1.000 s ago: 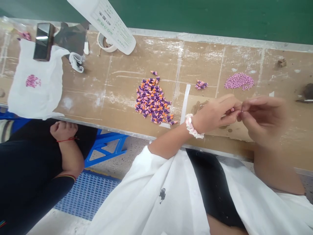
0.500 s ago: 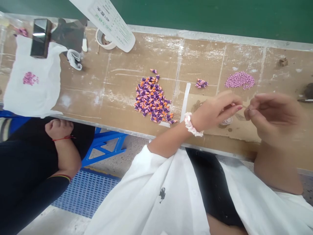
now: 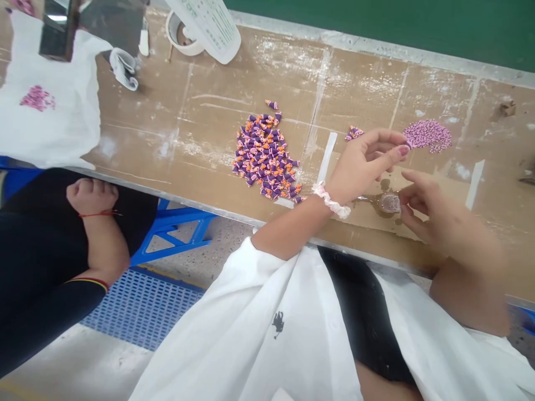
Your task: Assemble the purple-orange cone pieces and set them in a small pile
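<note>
Hands [image 3: 358, 166] moved apart, left pinching purple piece [image 3: 408, 145], bottle's [image 3: 228, 49] green lettering [image 3: 209, 19] illegible

Free passage between bottle [image 3: 217, 34] and purple heap [image 3: 264, 159] (1 stray piece [image 3: 272, 104] intrudes).

Held piece [image 3: 408, 145]: small, purple, at left hand [image 3: 370, 159] fingertips
Bead heap [image 3: 430, 136]: pink, loose on table [image 3: 209, 133], near held piece
Main pile [image 3: 265, 159]: purple-and-orange pieces, jumbled, left of small cluster
Small cluster [image 3: 353, 132]: similar pieces, partly behind left hand
Clear container [image 3: 390, 203]: beside right hand [image 3: 434, 206] fingers, contact unclear
</note>
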A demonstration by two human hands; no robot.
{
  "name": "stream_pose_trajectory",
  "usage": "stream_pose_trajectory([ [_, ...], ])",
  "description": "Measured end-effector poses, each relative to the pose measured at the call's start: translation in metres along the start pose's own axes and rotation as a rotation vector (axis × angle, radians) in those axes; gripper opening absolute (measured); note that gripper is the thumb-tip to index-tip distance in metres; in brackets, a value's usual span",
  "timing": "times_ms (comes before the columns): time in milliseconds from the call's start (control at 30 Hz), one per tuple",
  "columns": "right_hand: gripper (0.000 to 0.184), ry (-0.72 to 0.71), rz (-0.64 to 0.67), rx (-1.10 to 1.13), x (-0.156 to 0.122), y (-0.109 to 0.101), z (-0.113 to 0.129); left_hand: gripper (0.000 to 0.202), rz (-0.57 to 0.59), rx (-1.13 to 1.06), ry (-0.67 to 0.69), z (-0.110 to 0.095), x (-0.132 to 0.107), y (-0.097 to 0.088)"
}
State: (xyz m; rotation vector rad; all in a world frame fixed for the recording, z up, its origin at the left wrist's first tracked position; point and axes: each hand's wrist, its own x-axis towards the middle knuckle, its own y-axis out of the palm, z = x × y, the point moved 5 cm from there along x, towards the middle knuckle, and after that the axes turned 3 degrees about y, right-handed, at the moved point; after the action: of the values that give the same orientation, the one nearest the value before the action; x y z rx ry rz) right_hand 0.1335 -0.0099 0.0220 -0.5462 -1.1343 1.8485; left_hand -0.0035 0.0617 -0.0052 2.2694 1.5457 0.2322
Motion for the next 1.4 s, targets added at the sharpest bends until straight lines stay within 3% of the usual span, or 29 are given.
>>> stream_pose_trajectory([
  [100,0.054,-0.018,0.027,-0.085,0.002,0.003,0.005,0.018,0.043,-0.036,-0.009,0.0,0.0,0.003],
  [233,0.048,-0.012,0.045,-0.152,0.002,0.005,0.008,0.016,0.017,-0.027,-0.026,0.001,0.0,0.003],
  [400,0.056,-0.03,-0.005,-0.163,-0.002,0.002,0.008,0.014,-0.005,-0.016,-0.074,0.0,0.0,0.004],
  [500,0.064,0.028,-0.082,-0.081,-0.004,-0.009,0.007,0.015,-0.011,-0.016,-0.073,-0.001,-0.001,0.004],
  [600,0.063,0.127,-0.237,0.147,-0.003,-0.023,0.006,0.017,-0.015,-0.02,-0.066,0.0,-0.001,0.003],
  [667,0.055,0.18,-0.423,0.307,-0.003,-0.031,0.005,0.019,0.018,-0.053,-0.065,0.001,-0.001,0.004],
  [767,0.037,0.247,-0.747,0.449,-0.005,-0.037,0.0,0.024,0.144,-0.144,-0.109,0.005,-0.003,0.011],
  [867,0.022,0.252,-0.884,0.589,-0.005,-0.034,-0.003,0.029,0.262,-0.207,-0.211,0.009,-0.009,0.019],
  [1133,0.028,0.16,-0.87,0.531,-0.005,-0.031,0.0,0.039,0.384,-0.298,-0.343,0.013,-0.018,0.03],
  [1400,0.03,0.123,-0.744,0.445,-0.003,-0.032,0.011,0.041,0.431,-0.282,-0.356,0.015,-0.019,0.03],
])
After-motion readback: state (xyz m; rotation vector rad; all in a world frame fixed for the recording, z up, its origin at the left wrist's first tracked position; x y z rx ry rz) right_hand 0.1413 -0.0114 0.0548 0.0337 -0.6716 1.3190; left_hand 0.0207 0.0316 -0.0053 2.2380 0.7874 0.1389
